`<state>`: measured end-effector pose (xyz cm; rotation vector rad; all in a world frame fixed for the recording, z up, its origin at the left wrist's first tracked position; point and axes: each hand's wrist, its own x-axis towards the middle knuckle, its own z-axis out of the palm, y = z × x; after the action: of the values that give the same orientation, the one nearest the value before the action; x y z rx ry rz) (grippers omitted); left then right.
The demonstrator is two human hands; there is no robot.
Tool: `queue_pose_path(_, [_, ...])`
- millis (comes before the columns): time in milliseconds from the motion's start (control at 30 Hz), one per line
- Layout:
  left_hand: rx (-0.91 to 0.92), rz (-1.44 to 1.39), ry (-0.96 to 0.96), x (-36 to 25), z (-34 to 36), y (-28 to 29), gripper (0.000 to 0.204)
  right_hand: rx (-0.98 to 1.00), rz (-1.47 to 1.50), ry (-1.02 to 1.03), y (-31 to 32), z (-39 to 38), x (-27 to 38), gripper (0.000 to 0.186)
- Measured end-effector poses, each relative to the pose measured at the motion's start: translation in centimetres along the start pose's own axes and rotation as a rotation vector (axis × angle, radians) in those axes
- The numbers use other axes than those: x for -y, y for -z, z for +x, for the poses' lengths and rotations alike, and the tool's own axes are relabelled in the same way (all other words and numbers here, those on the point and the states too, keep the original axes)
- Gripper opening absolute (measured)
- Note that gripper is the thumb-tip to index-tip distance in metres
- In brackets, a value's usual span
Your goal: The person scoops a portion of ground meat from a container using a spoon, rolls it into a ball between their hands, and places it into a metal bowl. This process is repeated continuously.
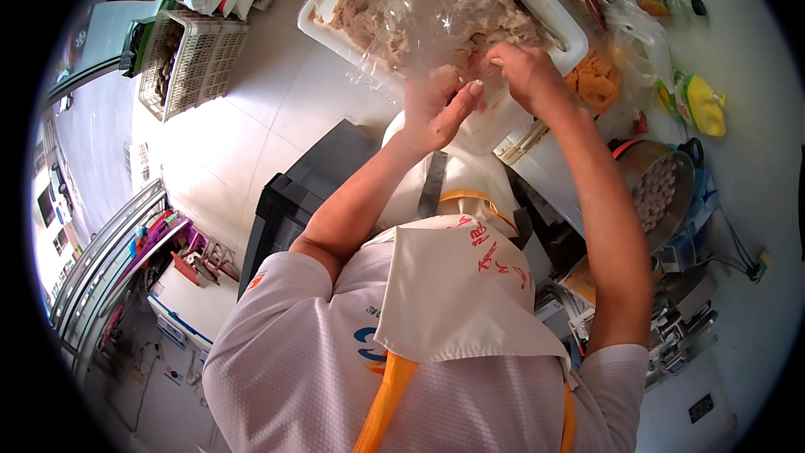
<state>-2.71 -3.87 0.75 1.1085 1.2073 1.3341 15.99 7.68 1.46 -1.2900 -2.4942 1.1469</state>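
A white tub [563, 18] filled with pale pink minced meat [369, 13] stands in front of me at the far side. Clear plastic film [423, 0] lies crumpled over the meat. At the tub's near edge, my left hand [440, 111] is closed, thumb up and fingers curled in; haze or film blurs its far side. My right hand [530, 77] is beside it over the tub's near right part, fingers pinched together close to the meat. What either hand holds, if anything, cannot be made out.
A black bin [314, 172] stands left of my body, and a white plastic crate [197, 59] sits farther left on the tiled floor. On the right are an orange mass [595, 82], a yellow bottle [704, 106] and a metal pot [681, 193] of pale round pieces [656, 195].
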Motion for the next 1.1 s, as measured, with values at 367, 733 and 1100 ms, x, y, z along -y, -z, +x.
queue_pose_path(367, [-0.039, -0.015, -0.065, 0.3, 0.6, 0.1, 0.035, 0.363, 0.023, 0.069, -1.7, -0.3, 2.3, 0.024])
queue_pose_path(733, [0.056, -0.525, 0.245, -0.4, 2.5, -1.6, 0.04, -0.205, 0.59, -0.325, 6.5, -8.5, 5.5, 0.015])
queue_pose_path(1100, [0.495, -0.745, 0.729, 0.0, 4.0, -2.7, 0.023, -0.663, -0.097, 0.005, 2.8, -12.8, 8.5, 0.019])
